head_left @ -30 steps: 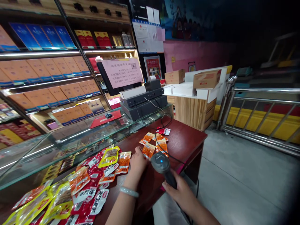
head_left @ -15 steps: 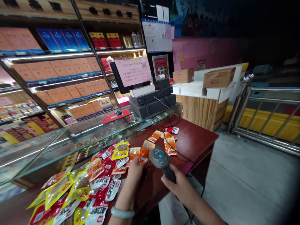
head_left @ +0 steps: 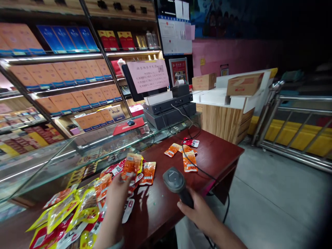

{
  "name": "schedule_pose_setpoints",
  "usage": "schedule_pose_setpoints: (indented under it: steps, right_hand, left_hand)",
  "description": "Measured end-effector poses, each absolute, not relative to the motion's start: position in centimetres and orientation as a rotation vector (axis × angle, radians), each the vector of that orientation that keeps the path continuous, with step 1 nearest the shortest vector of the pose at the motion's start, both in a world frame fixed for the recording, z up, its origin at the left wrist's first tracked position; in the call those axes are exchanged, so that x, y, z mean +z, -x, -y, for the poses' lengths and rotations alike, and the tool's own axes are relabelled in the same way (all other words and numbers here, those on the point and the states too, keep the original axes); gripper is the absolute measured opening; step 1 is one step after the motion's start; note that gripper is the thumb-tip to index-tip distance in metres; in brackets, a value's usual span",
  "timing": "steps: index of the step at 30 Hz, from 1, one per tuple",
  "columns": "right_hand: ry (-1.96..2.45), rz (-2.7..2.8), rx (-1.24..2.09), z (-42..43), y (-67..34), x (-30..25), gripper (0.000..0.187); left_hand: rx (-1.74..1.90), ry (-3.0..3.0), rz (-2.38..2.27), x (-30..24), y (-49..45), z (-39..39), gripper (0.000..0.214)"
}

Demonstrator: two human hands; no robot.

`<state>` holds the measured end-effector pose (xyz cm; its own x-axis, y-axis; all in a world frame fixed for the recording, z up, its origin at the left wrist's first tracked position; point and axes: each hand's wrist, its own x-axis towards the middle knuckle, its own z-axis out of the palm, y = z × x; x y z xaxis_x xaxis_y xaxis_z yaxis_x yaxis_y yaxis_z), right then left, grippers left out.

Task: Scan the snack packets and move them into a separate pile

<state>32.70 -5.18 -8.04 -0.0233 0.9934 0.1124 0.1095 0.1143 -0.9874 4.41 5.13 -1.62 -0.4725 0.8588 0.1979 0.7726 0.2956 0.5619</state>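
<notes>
An orange snack packet is pinched in my left hand, held over the pile on the left of the table. In that pile lie yellow snack packets and red and white ones, overlapping each other. Just right of the pile, a single orange packet rests flat. My right hand is wrapped round the handle of a grey barcode scanner, whose head points forward over the table. Further back, several more orange packets and a red and white packet lie near the scanner's cable.
The dark red table adjoins a glass display counter. On the counter stand a black cash drawer and a monitor with a pink notice. Cardboard boxes sit on a white counter behind. A metal railing runs at right.
My left hand has moved left with the orange packet, from beside the scanner to over the pile. The blue light on the scanner no longer shows; my right hand stays nearly in place.
</notes>
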Motion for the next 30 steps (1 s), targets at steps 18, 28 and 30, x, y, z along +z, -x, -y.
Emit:
schedule_pose_setpoints:
  steps: [18, 28, 30]
  right_hand:
    - [1.341, 1.288, 1.073, 4.4, -35.6, -10.9, 0.053]
    - [1.247, 1.240, 1.041, 3.5, -36.6, -8.9, 0.047]
    - [1.211, 1.213, 1.037, 3.5, -36.4, -8.7, 0.047]
  left_hand:
    - [0.314, -2.293, -2.169, -6.0, -22.3, -17.9, 0.049]
    - [0.351, -2.023, -1.956, -5.6, -20.2, -16.6, 0.037]
    - [0.466, -1.978, -1.900, -5.6, -19.3, -15.0, 0.030]
